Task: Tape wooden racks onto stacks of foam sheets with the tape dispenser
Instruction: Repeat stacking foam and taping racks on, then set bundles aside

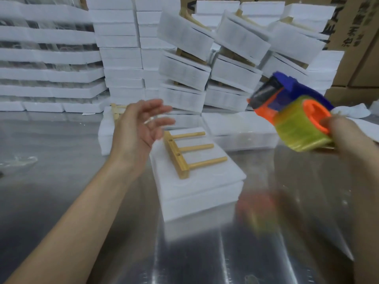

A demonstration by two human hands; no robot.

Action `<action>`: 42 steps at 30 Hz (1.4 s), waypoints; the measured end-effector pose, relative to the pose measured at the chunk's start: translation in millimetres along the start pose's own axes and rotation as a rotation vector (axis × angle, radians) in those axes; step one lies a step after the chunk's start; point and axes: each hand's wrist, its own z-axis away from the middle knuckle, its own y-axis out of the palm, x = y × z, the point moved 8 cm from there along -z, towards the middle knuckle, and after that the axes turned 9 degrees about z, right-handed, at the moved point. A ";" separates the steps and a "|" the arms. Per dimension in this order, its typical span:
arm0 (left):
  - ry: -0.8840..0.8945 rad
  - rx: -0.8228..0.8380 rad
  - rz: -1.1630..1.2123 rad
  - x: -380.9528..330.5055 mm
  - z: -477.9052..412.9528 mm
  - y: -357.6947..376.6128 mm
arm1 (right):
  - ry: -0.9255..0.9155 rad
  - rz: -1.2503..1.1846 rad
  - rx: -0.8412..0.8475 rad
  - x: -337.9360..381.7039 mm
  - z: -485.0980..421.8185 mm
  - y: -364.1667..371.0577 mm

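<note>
The shiny metal table (61, 181) carries a stack of white foam sheets (201, 193) near the centre, set at an angle to the near edge. Just beyond it lie 2 lower foam stacks, the left stack (106, 136) and the right stack (242, 132). Along the far side, tall piles of foam bundles (121, 58) stand in rows, and some towards the right are tilted. A crumpled scrap of clear film (20, 160) lies at the left edge. A small white scrap (89, 114) lies by the far piles.
</note>
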 end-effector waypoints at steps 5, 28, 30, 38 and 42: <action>-0.388 0.295 -0.189 35.0 31.4 36.5 | -0.091 -0.248 0.174 25.0 39.4 58.4; -0.075 0.347 -0.288 1.3 29.8 51.2 | -0.629 -0.409 0.141 51.7 48.8 85.9; -0.074 0.325 -0.267 -5.4 28.5 48.3 | -0.689 -0.374 0.145 58.8 41.4 83.1; -0.054 0.053 -0.323 -54.7 1.2 -43.9 | -0.641 -0.106 -0.038 36.7 -0.1 56.9; 0.049 -0.098 -0.794 -59.8 -9.2 -70.6 | -0.662 -0.058 0.018 39.4 8.9 77.7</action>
